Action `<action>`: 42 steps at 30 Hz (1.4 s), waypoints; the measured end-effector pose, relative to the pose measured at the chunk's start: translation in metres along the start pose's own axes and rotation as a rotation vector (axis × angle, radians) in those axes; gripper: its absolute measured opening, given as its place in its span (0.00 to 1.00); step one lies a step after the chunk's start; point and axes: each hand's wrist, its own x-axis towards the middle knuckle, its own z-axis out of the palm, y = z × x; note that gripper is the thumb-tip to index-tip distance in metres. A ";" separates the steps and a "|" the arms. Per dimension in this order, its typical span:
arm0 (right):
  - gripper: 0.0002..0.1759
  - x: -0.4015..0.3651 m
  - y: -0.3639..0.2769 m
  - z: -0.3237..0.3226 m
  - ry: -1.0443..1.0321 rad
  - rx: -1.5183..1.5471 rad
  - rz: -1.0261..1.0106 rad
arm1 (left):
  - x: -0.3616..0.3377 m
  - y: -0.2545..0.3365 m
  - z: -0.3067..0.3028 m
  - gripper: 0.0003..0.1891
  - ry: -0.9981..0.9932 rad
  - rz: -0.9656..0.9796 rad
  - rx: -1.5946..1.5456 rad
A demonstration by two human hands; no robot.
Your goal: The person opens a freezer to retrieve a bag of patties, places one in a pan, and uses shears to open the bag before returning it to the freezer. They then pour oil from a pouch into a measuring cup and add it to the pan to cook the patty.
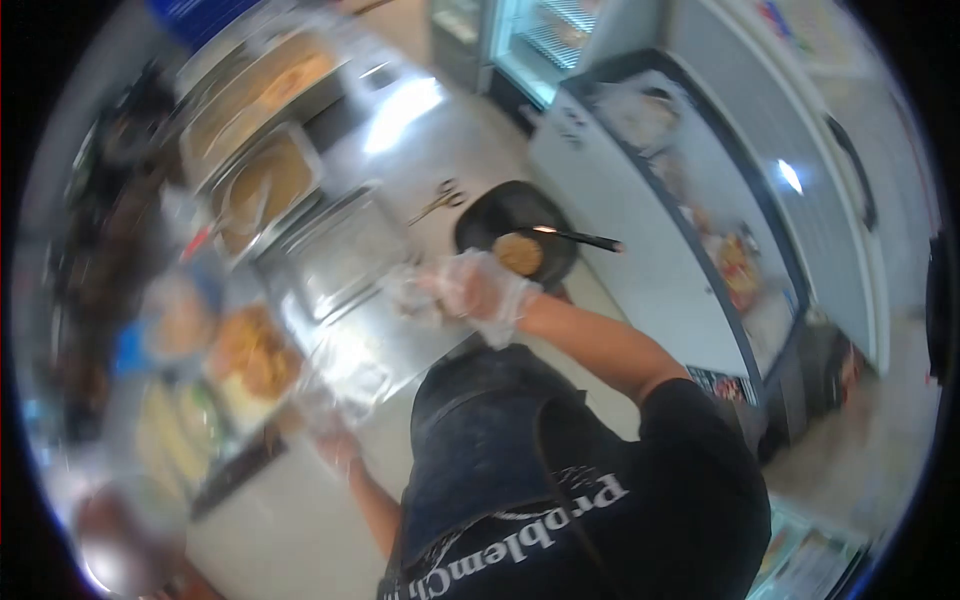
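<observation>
My right hand (480,290), in a loose clear plastic glove, is over the front edge of the steel counter. Its fingers look closed near a crumpled, see-through plastic piece (412,296), but blur hides what they grip. Just beyond this hand is a black pan (485,215) with a round brown patty (518,255) and a dark-handled utensil (580,238). Lower on the left, my left hand (335,445) is also gloved in clear plastic, its fingers smeared by motion. Clear plastic (350,372) shows near it, beside a blurred orange-yellow food pile (258,360).
Scissors (438,200) lie on the steel counter (400,150). A lidded steel container (345,255), a pan of brown sauce (265,190) and a food tray (270,85) line its left side. An opened chest freezer (640,240) stands to the right.
</observation>
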 end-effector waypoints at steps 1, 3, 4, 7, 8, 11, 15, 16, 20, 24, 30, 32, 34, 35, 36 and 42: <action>0.06 -0.003 -0.001 -0.003 0.006 -0.067 0.046 | 0.005 -0.002 0.005 0.50 0.028 -0.015 -0.074; 0.07 -0.006 -0.004 -0.006 0.058 0.008 0.196 | -0.012 0.027 -0.003 0.47 0.199 -0.043 -0.064; 0.07 -0.009 -0.004 -0.018 0.066 -0.030 0.225 | -0.006 0.019 0.001 0.45 0.150 -0.059 -0.067; 0.10 -0.008 -0.008 -0.066 0.279 0.313 0.535 | -0.014 0.032 -0.003 0.45 0.070 -0.085 -0.153; 0.10 -0.009 -0.010 -0.086 0.287 0.296 0.539 | -0.020 0.040 -0.007 0.48 0.046 -0.122 -0.233; 0.11 -0.021 -0.012 -0.151 0.433 0.065 0.774 | -0.019 0.041 -0.004 0.46 -0.068 -0.151 -0.427; 0.11 -0.064 0.029 -0.232 0.451 -0.156 0.873 | -0.015 0.037 0.011 0.37 -0.101 -0.307 -0.378; 0.09 -0.080 0.051 -0.252 0.461 -0.243 0.797 | -0.004 0.001 0.035 0.33 -0.018 0.018 -0.108; 0.11 -0.134 0.137 -0.316 0.390 -0.270 0.973 | -0.008 -0.005 0.057 0.28 0.169 0.412 0.409; 0.09 -0.218 0.285 -0.331 0.417 -0.239 0.999 | 0.010 -0.018 0.095 0.27 0.061 -0.237 -0.289; 0.10 -0.334 0.550 -0.318 0.334 -0.445 0.982 | -0.050 0.080 0.083 0.31 0.349 -0.657 -0.546; 0.14 -0.336 0.624 -0.326 0.423 -0.310 1.022 | -0.069 0.106 0.087 0.31 0.392 -0.651 -0.506; 0.18 -0.329 0.664 -0.328 0.522 -0.175 1.064 | -0.084 0.129 0.094 0.31 0.423 -0.648 -0.492; 0.14 -0.305 0.670 -0.334 0.557 -0.065 1.118 | -0.090 0.139 0.096 0.31 0.436 -0.649 -0.482; 0.11 -0.291 0.682 -0.333 0.589 0.047 1.169 | -0.096 0.147 0.097 0.31 0.455 -0.648 -0.482; 0.15 -0.358 0.839 -0.173 0.278 -0.499 0.752 | -0.125 0.184 0.107 0.31 0.515 -0.683 -0.461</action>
